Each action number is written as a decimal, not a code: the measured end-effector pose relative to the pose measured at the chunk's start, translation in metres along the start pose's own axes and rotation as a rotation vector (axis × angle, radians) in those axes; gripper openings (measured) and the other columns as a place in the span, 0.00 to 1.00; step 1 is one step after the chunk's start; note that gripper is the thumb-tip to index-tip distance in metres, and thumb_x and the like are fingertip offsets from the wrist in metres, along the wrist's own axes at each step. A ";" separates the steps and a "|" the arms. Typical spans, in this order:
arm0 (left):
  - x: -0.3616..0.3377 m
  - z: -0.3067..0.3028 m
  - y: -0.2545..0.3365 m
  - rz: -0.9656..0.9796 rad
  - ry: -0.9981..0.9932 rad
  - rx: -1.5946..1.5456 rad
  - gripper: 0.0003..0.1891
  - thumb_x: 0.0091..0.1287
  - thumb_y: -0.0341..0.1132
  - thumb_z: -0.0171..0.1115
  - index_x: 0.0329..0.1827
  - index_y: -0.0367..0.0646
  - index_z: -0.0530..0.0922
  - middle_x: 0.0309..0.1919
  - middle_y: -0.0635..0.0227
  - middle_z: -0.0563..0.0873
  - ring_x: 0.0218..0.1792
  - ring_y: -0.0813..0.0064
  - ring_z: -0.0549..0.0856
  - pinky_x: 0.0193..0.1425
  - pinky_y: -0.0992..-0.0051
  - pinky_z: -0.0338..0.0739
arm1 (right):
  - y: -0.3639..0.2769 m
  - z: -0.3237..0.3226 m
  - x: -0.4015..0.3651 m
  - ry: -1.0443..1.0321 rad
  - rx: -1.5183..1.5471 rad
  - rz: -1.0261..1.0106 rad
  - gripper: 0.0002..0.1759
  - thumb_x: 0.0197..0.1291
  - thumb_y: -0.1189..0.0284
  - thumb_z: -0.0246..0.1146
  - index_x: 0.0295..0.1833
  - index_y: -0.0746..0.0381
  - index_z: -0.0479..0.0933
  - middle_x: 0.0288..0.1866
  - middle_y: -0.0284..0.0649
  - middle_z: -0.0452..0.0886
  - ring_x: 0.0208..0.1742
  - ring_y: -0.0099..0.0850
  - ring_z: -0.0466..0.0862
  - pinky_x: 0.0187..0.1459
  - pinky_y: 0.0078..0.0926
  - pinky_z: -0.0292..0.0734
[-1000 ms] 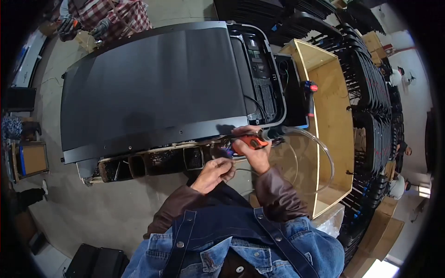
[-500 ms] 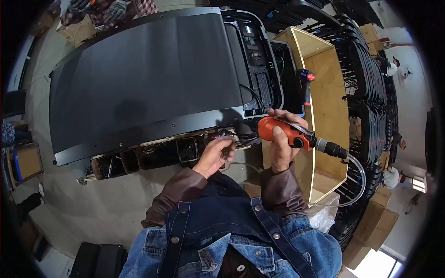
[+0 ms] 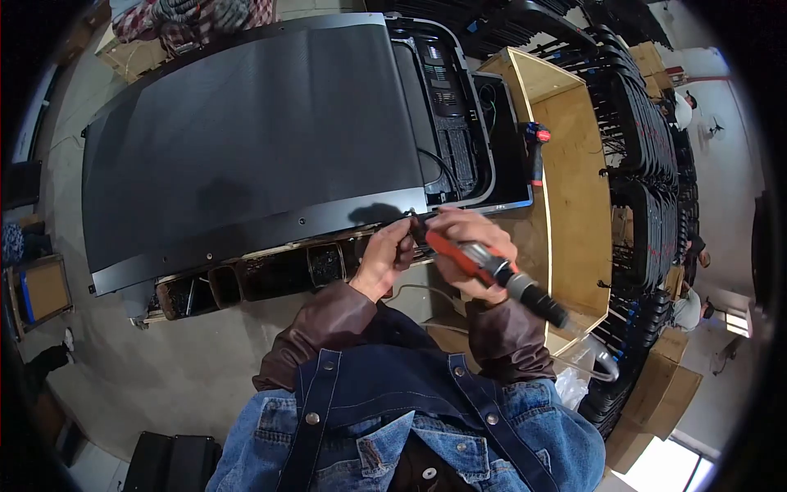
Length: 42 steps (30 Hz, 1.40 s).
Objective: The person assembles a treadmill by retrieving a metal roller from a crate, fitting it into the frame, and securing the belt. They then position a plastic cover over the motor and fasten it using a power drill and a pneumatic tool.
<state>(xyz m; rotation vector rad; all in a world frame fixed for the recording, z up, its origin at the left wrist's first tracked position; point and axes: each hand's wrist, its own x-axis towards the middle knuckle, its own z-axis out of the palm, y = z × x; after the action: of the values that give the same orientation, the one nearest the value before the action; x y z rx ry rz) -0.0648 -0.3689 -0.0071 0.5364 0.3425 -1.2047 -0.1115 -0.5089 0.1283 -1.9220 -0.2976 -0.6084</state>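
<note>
My right hand (image 3: pixel 474 250) is wrapped round an orange air tool (image 3: pixel 467 252), its black hose fitting slanting down to the right. The tool's front end is at the near edge of a large dark panel (image 3: pixel 270 123), by its right corner. My left hand (image 3: pixel 384 258) is close beside the tool's tip, thumb and fingers pinched together at the panel's metal edge strip (image 3: pixel 344 211). Whatever is between those fingertips is too small to make out. Screws show along the strip.
Below the panel edge hang open bins (image 3: pixel 254 277) with small parts. A wooden box (image 3: pixel 574 189) stands at the right, with a red and blue tool (image 3: pixel 536 152) at its left rim. Black frames (image 3: pixel 648 139) are stacked beyond. Another person's gloved hands (image 3: pixel 225 12) are at the far left edge.
The tool in my right hand has moved left and tilted, bringing its tip to the panel's edge. My left hand has moved up to the edge, its fingers now closed together.
</note>
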 end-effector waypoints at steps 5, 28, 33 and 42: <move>-0.009 -0.001 -0.001 0.451 0.131 0.557 0.11 0.77 0.36 0.57 0.51 0.39 0.80 0.22 0.80 0.75 0.21 0.90 0.68 0.23 0.84 0.60 | 0.001 0.016 0.004 0.143 -0.183 0.076 0.22 0.51 0.82 0.73 0.51 0.66 0.74 0.46 0.48 0.85 0.47 0.38 0.86 0.55 0.39 0.82; -0.037 -0.005 0.040 0.423 0.164 0.780 0.14 0.76 0.41 0.61 0.46 0.36 0.81 0.24 0.72 0.81 0.21 0.88 0.72 0.24 0.82 0.65 | 0.039 -0.008 0.068 0.132 0.337 0.452 0.19 0.51 0.80 0.72 0.49 0.67 0.78 0.40 0.39 0.87 0.42 0.26 0.86 0.47 0.28 0.83; -0.039 -0.003 0.033 0.316 0.251 0.715 0.12 0.75 0.40 0.60 0.46 0.38 0.81 0.25 0.72 0.81 0.20 0.88 0.71 0.23 0.83 0.62 | 0.052 0.012 0.101 0.238 0.012 0.545 0.13 0.50 0.75 0.72 0.41 0.66 0.78 0.34 0.34 0.85 0.38 0.21 0.83 0.42 0.24 0.80; -0.046 -0.018 0.036 0.394 0.207 0.681 0.12 0.75 0.38 0.60 0.51 0.38 0.81 0.31 0.70 0.84 0.23 0.89 0.72 0.25 0.85 0.64 | 0.026 0.005 0.087 -0.219 0.380 0.516 0.19 0.45 0.81 0.71 0.46 0.67 0.79 0.40 0.42 0.86 0.41 0.30 0.88 0.45 0.28 0.84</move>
<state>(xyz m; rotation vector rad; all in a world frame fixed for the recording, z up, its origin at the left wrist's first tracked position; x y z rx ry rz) -0.0456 -0.3138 0.0096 1.2618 -0.0179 -0.8616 -0.0251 -0.5212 0.1534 -1.6036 -0.0394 0.0058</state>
